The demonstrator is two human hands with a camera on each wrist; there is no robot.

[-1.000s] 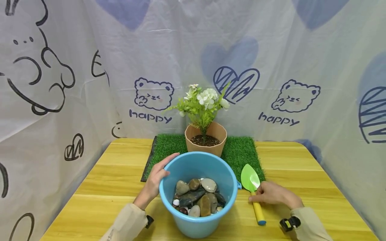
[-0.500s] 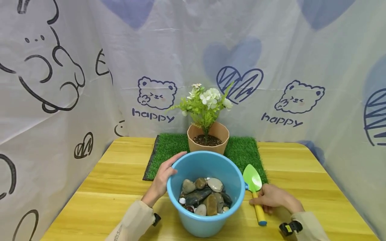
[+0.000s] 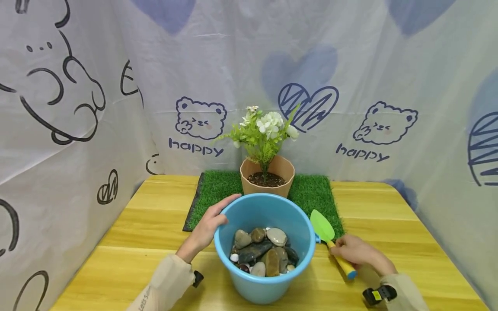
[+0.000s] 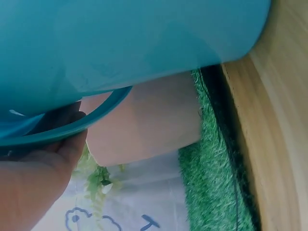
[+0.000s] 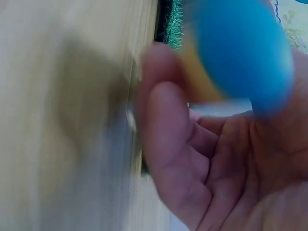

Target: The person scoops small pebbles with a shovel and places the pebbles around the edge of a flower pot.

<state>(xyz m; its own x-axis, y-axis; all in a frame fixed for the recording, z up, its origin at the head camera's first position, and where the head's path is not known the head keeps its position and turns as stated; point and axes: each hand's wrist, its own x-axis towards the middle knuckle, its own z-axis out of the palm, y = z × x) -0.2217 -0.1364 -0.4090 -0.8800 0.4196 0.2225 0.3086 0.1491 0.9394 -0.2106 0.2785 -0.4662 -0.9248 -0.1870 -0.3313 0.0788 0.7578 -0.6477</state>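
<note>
Head view: right hand [image 3: 355, 250] gripping a green-bladed trowel [image 3: 322, 226], left hand [image 3: 208, 227] holding a blue bucket [image 3: 261, 290].
Right thumb and fingers curl round the yellow handle, just right of the bucket; the left hand clasps the bucket's rim (wet-looking stones [image 3: 272, 262] lie inside), and behind it a potted plant [image 3: 268, 189] stands on green turf [image 3: 313, 194].

a curtained booth, with printed sheets [image 3: 233, 69] on 3 sides of a wooden table [image 3: 132, 242].
</note>
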